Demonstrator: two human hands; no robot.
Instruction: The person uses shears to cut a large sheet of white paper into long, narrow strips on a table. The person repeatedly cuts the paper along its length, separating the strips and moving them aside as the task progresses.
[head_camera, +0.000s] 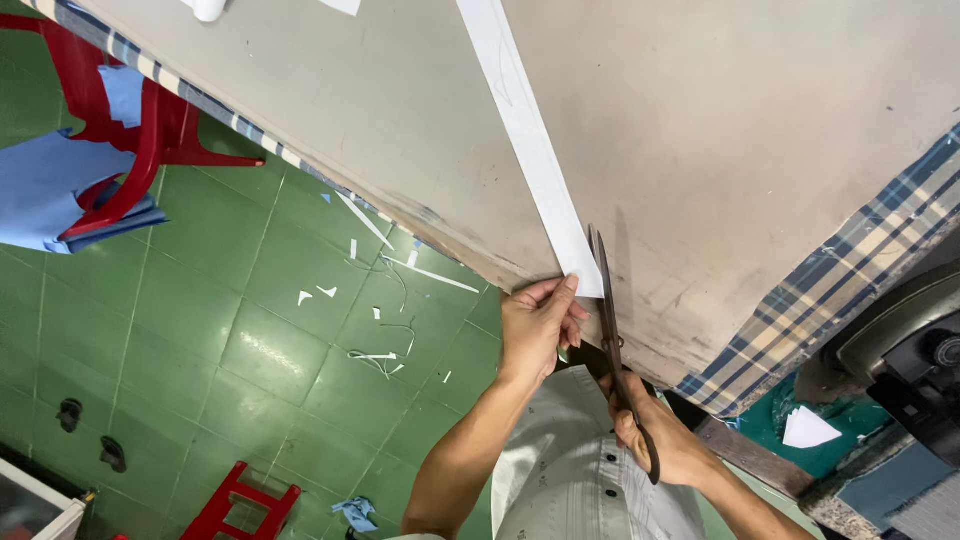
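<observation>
**Scissors at the strip's end**

At the table edge (480, 262), left hand (535, 330) pinches the white strip (540, 170); right hand (665, 440) grips the scissors (610, 330), blades alongside. Risk: strip slides sideways under a loose pinch, and the cut wanders.

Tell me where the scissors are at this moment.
In the head view, the scissors are right of centre, held in the right hand, blades along the white strip on the table.
</observation>
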